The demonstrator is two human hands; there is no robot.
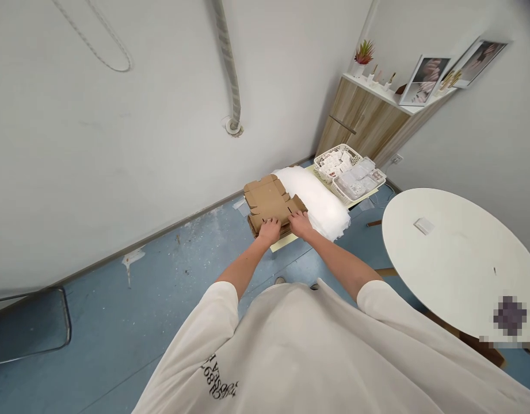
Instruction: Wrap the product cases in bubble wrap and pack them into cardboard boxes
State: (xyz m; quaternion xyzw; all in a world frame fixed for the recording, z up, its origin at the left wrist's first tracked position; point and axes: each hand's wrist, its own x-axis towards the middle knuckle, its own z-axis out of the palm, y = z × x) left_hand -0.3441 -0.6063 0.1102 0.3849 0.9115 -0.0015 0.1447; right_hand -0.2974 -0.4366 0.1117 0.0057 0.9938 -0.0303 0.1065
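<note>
A stack of flat brown cardboard point(267, 198) is lying at the left end of the worktop point(282, 244), covering its left edge. The left hand point(270, 231) is resting on the near side of the stack, its fingers pointing forward over the top sheet. The right hand point(301, 225) is touching the near right part of the cardboard, beside a raised flap. Whether either grip is closing on a sheet or only pressing cannot be told, since the undersides of both hands are not showing. White sheeting point(312, 192) is occupying the middle of the worktop, adjoining the cardboard and hanging past the near edge. Two white baskets are standing at the right end: the far basket point(323, 172) is holding small white packets point(336, 163), and the near basket point(343, 194) is holding clear packs point(359, 178).
</note>
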